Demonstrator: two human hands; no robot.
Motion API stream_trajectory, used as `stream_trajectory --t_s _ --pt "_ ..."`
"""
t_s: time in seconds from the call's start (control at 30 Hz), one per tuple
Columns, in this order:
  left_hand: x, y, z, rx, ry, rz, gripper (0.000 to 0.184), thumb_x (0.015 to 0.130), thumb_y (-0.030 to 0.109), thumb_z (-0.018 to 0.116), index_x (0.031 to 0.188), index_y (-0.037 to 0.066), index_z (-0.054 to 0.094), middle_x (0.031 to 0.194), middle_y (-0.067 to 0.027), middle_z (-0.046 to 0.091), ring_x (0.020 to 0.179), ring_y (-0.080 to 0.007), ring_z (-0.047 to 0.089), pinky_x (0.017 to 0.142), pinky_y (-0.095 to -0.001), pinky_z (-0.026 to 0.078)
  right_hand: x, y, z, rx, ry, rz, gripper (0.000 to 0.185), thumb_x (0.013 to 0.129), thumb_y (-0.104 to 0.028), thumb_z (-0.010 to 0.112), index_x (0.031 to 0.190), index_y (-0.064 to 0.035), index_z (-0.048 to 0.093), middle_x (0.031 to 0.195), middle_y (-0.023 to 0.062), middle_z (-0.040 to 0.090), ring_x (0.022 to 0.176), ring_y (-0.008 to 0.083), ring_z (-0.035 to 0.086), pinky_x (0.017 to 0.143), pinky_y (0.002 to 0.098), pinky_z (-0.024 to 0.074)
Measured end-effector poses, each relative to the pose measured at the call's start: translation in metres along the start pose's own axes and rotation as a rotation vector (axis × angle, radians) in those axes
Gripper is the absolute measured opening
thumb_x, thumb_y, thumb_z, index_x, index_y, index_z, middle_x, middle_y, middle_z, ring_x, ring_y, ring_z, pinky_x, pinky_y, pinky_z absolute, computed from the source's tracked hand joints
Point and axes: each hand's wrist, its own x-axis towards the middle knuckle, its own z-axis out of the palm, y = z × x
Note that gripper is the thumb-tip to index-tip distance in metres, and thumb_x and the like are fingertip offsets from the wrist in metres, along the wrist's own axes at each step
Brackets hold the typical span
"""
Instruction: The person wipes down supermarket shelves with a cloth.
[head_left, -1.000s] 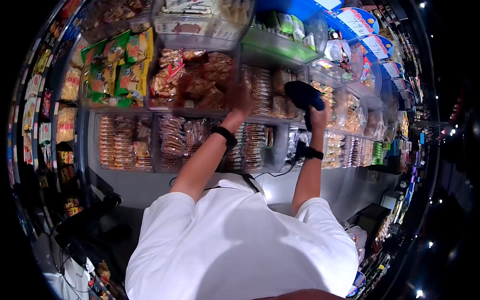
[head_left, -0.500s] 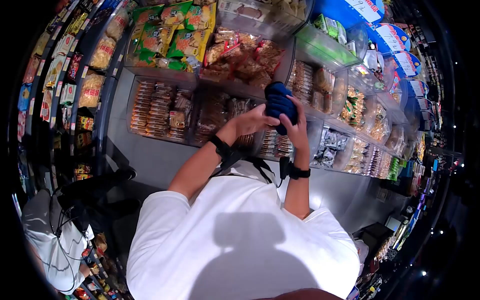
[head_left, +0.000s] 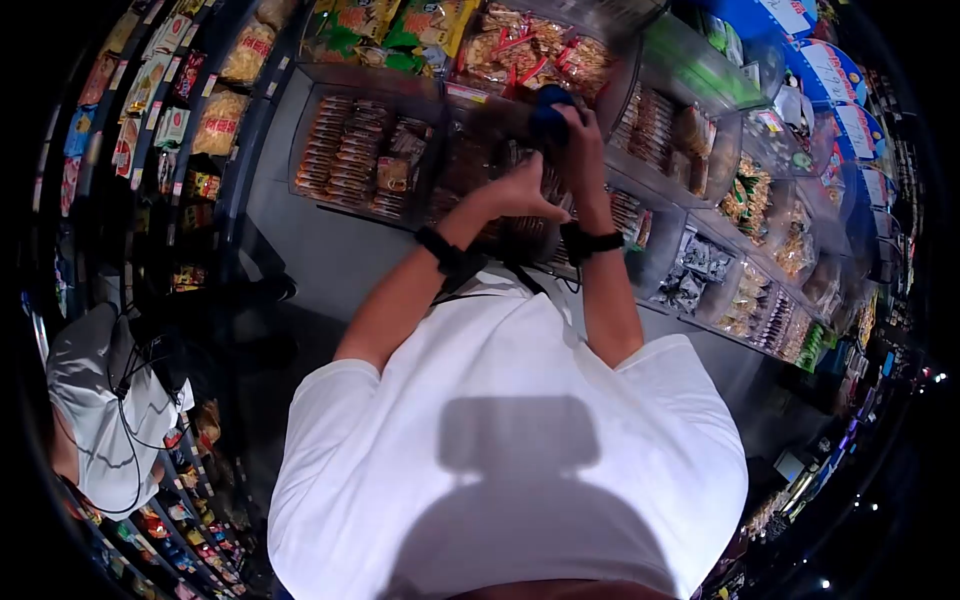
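Note:
My right hand (head_left: 582, 140) is wrapped round a dark blue cloth bundle (head_left: 550, 112), raised over the snack bins. Lower and to the left, my left hand (head_left: 525, 192) has its thumb and fingers apart, with nothing visible between them. Both wrists wear black bands. Under and around the hands lie clear bins of packaged snacks; a bin of red-trimmed bags (head_left: 535, 50) is just above the cloth. Rows of small brown packets (head_left: 345, 150) fill a bin to the left.
Shelves of bagged snacks (head_left: 220, 122) run down the left side. A person in a white top (head_left: 110, 420) is at the lower left. More bins, one with silver packets (head_left: 695, 268), and blue price signs (head_left: 830, 72) stand to the right.
The cloth, first in my right hand, was held by both hands, and my left hand has since come off it. The bins have shifted in view, and the cloth is higher than half a second ago.

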Motion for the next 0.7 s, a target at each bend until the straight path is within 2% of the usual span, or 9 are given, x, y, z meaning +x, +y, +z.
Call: stream_trajectory --t_s 0.03,0.07,0.13,0.23,0.33,0.37,0.4,0.47,0.7 --pt "-0.006 -0.012 -0.003 -0.008 0.013 0.058 0.131 0.059 0.048 0.093 0.144 -0.015 0.015 0.142 -0.0299 0.039 0.133 -0.0313 0.042 0.109 -0.0367 0.037 0.006 -0.017 0.008 -0.187 -0.01 -0.053 0.045 0.076 -0.015 0.075 0.119 -0.0095 0.063 0.117 0.0228 0.061 0.108 0.0426 0.059 0.09 0.0465 0.0505" --pt "-0.017 -0.019 -0.006 0.137 0.044 0.122 0.119 0.063 0.039 0.09 0.142 -0.014 0.02 0.135 -0.0327 0.046 0.128 -0.0356 0.049 0.105 -0.0387 0.041 0.011 -0.02 0.027 -0.216 -0.002 -0.132 0.043 0.077 -0.017 0.073 0.118 -0.0109 0.064 0.114 0.0211 0.062 0.107 0.0416 0.059 0.088 0.0461 0.0512" --pt "-0.033 -0.007 -0.027 0.217 -0.096 -0.156 0.104 0.061 0.031 0.087 0.134 -0.019 0.031 0.133 -0.0406 0.045 0.123 -0.0446 0.051 0.104 -0.0423 0.043 0.016 -0.019 0.068 -0.364 0.076 -0.275 0.041 0.077 -0.014 0.072 0.118 -0.0164 0.065 0.113 0.014 0.06 0.099 0.0363 0.06 0.083 0.0435 0.0539" --pt "-0.04 -0.018 -0.047 0.169 -0.081 -0.173 0.092 0.062 0.025 0.083 0.13 -0.016 0.037 0.13 -0.0402 0.047 0.118 -0.0451 0.054 0.101 -0.0437 0.044 0.023 -0.045 0.08 -0.325 0.038 -0.255 0.045 0.074 -0.02 0.074 0.117 -0.019 0.064 0.115 0.0108 0.06 0.101 0.0339 0.059 0.083 0.0419 0.0548" --pt "-0.028 -0.045 -0.027 0.344 0.276 -0.023 0.096 0.065 0.016 0.076 0.142 -0.013 0.026 0.143 -0.0368 0.037 0.134 -0.045 0.04 0.111 -0.0397 0.037 0.024 -0.035 0.082 -0.293 0.035 -0.234 0.048 0.074 -0.024 0.074 0.12 -0.0184 0.064 0.118 0.0113 0.059 0.103 0.0358 0.058 0.086 0.0455 0.0532" --pt "-0.029 -0.023 -0.017 0.502 0.389 -0.125 0.094 0.064 0.012 0.075 0.142 -0.014 0.029 0.154 -0.0333 0.022 0.144 -0.0451 0.025 0.118 -0.0418 0.027 0.024 -0.032 0.08 -0.233 0.028 -0.197 0.046 0.075 -0.025 0.072 0.12 -0.0176 0.065 0.117 0.0118 0.06 0.103 0.0377 0.058 0.086 0.0471 0.0527" --pt "-0.027 -0.007 -0.012 0.513 0.398 -0.139 0.094 0.064 0.012 0.075 0.142 -0.014 0.029 0.154 -0.0333 0.022 0.144 -0.0451 0.025 0.118 -0.0418 0.027 0.023 -0.029 0.078 -0.252 0.109 -0.227 0.041 0.075 -0.02 0.07 0.116 -0.0213 0.066 0.11 0.0087 0.06 0.099 0.0339 0.061 0.075 0.043 0.0547" --pt "-0.024 0.016 0.002 1.117 0.583 0.038 0.086 0.064 0.01 0.075 0.137 -0.015 0.039 0.156 -0.0313 0.02 0.147 -0.0443 0.02 0.119 -0.0452 0.025 0.013 -0.008 0.078 -0.257 0.129 -0.141 0.033 0.081 -0.019 0.067 0.113 -0.0203 0.068 0.106 0.0086 0.061 0.099 0.032 0.062 0.076 0.0423 0.0551" --pt "0.005 0.026 0.037 0.944 0.206 0.24 0.066 0.063 0.012 0.079 0.119 -0.012 0.053 0.148 -0.0344 0.035 0.131 -0.0426 0.045 0.108 -0.0456 0.04 -0.025 0.013 0.003 -0.226 0.076 0.191 0.022 0.093 -0.018 0.061 0.113 -0.0184 0.067 0.114 0.0079 0.063 0.1 0.0317 0.063 0.075 0.0414 0.0549"
